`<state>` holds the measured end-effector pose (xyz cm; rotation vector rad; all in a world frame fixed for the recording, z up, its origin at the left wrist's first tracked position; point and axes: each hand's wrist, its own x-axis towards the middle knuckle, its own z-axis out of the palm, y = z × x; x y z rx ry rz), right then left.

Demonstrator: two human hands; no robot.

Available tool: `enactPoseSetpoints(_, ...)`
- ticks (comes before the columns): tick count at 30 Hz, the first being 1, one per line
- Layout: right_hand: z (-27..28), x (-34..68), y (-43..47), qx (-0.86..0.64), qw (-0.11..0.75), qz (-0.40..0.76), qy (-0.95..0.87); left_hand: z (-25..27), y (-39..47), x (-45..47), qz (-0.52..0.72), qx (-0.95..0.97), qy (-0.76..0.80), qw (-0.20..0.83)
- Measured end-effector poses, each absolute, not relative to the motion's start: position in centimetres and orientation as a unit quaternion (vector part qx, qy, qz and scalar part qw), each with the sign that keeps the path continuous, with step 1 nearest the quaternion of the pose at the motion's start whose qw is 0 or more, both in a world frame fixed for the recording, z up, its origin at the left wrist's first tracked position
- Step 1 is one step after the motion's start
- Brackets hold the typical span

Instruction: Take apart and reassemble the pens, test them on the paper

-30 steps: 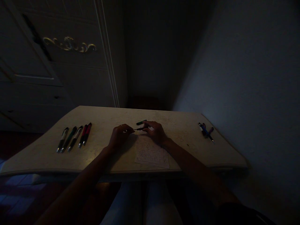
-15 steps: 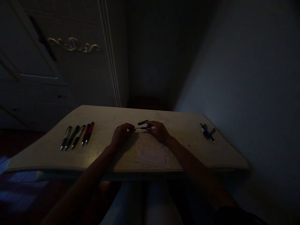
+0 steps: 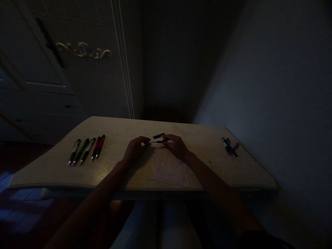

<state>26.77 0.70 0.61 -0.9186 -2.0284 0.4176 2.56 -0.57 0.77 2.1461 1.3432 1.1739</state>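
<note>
Between my two hands, low over the table, lies a thin pen refill (image 3: 153, 142) that runs into a dark pen part (image 3: 159, 141). My left hand (image 3: 136, 147) pinches the refill's left end. In the fingertips of my right hand (image 3: 176, 146) is the dark pen part. Just beyond the fingers a dark green pen barrel (image 3: 159, 135) rests on the tabletop. Sheets of paper with handwriting (image 3: 169, 168) lie below my hands, partly under the right wrist. Dim light hides the finer detail of the pen parts.
Several pens (image 3: 85, 150) lie side by side on the left of the pale table (image 3: 116, 128). A small pile of pen pieces (image 3: 230, 148) sits at the right. A wall (image 3: 272, 103) borders the right side, and a cabinet (image 3: 98, 83) stands behind at left.
The view has shifted very slightly. Both hands keep their pinch on the refill and pen part, with almost no movement.
</note>
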Motion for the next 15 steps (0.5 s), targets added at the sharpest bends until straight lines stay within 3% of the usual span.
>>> enactPoseSetpoints(15, 1.0, 28.5, 1.9, -0.416, 0.497, 0.189, -0.738, 0.6, 0.7, 2.6, 0.430, 0.746, 0.489, 0.142)
